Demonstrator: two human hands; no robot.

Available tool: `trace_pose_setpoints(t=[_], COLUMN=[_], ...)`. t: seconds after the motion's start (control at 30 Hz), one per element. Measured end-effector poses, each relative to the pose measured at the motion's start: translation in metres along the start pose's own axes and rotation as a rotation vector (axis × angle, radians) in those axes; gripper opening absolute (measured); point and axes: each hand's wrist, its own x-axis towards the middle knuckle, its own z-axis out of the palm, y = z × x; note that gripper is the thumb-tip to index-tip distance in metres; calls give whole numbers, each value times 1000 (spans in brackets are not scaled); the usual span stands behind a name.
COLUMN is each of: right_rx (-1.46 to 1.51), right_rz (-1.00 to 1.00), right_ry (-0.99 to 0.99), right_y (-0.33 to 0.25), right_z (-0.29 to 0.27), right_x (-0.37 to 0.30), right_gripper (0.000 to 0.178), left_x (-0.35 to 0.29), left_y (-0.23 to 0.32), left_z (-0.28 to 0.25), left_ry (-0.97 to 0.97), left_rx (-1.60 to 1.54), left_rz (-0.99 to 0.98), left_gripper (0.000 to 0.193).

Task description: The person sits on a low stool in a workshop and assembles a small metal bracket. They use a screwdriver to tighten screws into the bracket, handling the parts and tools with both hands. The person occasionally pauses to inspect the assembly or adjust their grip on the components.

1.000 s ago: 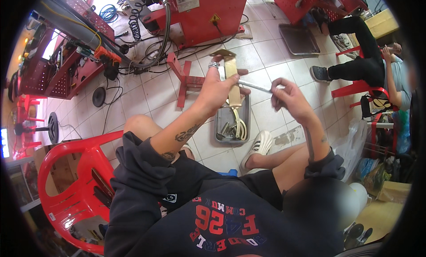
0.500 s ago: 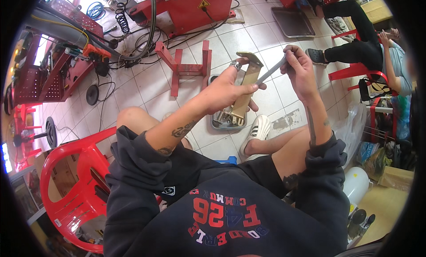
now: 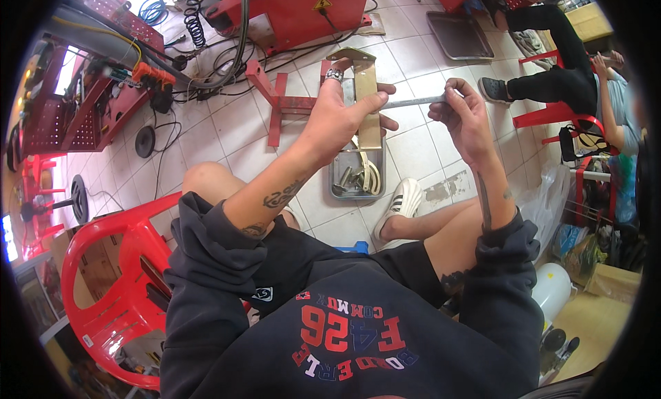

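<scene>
Left hand [image 3: 334,117]: closed around the bracket [image 3: 367,123], thumb across its face, two fingertips showing past its right edge. The bracket, brass-coloured and nearly upright in the view, is held in front of the person, its wider flange at the top. Right hand [image 3: 465,117]: thumb and fingers pinch the outer end of the bar [image 3: 416,101], grey and slender, which runs almost level between the hands. The bar's inner end meets the left thumb at the bracket; whether it touches the bracket cannot be told. Below the bracket in the view, the tray [image 3: 358,197] rests on the tiles [image 3: 420,148] and contains a curved piece [image 3: 373,178] among metal parts. To its left, the red stand [image 3: 275,113] is on the floor, partly hidden by the left hand.
</scene>
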Motion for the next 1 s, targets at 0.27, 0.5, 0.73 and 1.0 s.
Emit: trace_pose_setpoints(t=[0.27, 0.5, 0.73, 1.0], right_rx=[-92, -291, -349, -438], right_rz=[88, 157, 254, 278], right_ry=[2, 60, -82, -107], right_y=[-1, -6, -25, -26], right_z=[7, 16, 28, 17], right_x=[-4, -8, -10, -12], right_gripper=[17, 17, 12, 13], left_x=[6, 9, 6, 3], left_y=[-5, -1, -7, -10], left_z=[-1, -3, -6, 2], left_ry=[97, 193, 187, 184], left_rx=[20, 101, -60, -21], left_rz=[70, -9, -29, -26], left_gripper=[50, 46, 41, 46])
